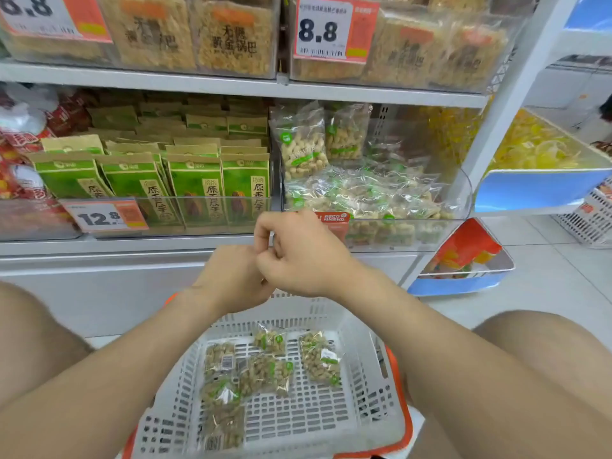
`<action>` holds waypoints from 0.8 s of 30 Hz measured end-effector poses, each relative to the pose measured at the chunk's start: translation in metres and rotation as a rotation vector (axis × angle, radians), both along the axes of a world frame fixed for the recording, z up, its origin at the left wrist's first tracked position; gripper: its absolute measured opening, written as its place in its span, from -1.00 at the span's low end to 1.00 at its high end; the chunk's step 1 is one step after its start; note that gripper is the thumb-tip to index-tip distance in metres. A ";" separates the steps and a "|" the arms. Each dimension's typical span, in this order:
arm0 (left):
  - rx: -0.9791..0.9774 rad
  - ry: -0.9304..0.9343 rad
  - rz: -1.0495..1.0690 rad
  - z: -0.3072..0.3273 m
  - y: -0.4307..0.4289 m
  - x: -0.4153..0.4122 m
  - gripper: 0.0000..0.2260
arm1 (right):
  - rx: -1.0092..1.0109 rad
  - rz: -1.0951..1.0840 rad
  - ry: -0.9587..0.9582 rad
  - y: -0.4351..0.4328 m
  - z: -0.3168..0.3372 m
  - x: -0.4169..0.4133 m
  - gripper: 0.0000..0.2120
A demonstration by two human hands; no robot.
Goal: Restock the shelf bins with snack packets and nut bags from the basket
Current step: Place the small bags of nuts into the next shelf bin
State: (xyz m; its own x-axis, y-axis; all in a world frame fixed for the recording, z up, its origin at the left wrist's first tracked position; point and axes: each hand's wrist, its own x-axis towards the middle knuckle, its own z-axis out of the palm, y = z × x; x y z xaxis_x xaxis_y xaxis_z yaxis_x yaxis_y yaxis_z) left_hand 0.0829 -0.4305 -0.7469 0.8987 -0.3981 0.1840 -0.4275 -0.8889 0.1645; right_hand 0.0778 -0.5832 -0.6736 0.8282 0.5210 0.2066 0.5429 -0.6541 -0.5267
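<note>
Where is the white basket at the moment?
The basket sits low in the middle of the head view, between the person's left knee and right knee, below the shelf.

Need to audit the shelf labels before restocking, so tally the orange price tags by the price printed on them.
8.8 tags: 2
12.8 tag: 1
Total: 3
The red recommend tag shows no price, so it is left out.
</note>
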 end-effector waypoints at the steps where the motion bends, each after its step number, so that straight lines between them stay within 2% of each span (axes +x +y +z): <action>1: 0.112 0.167 0.022 -0.007 0.003 -0.001 -0.87 | -0.111 0.037 0.058 0.002 -0.011 -0.002 -0.92; 3: 0.224 0.352 -0.004 -0.026 0.008 -0.004 -0.83 | -0.328 0.092 0.149 0.004 -0.034 -0.005 -0.90; 7: 0.476 0.592 -0.086 -0.079 0.012 -0.006 -0.81 | -0.649 0.172 0.302 0.003 -0.083 -0.011 -0.76; 10: 0.678 0.792 -0.109 -0.116 0.008 -0.013 -0.75 | -0.803 0.210 0.379 0.005 -0.110 -0.013 -0.84; 14: 0.923 0.853 -0.233 -0.168 0.009 -0.034 -0.57 | -0.932 0.257 0.410 0.009 -0.136 -0.015 -0.75; 17: 1.037 0.903 -0.300 -0.204 0.008 -0.053 -0.56 | -0.970 0.274 0.397 0.010 -0.151 -0.013 -0.87; 21: 0.910 1.081 -0.258 -0.231 0.002 -0.077 -0.43 | -0.975 0.288 0.390 0.011 -0.158 -0.010 -0.82; 24: 0.827 1.117 -0.223 -0.253 0.007 -0.088 -0.28 | -0.968 0.296 0.387 0.012 -0.159 -0.008 -0.84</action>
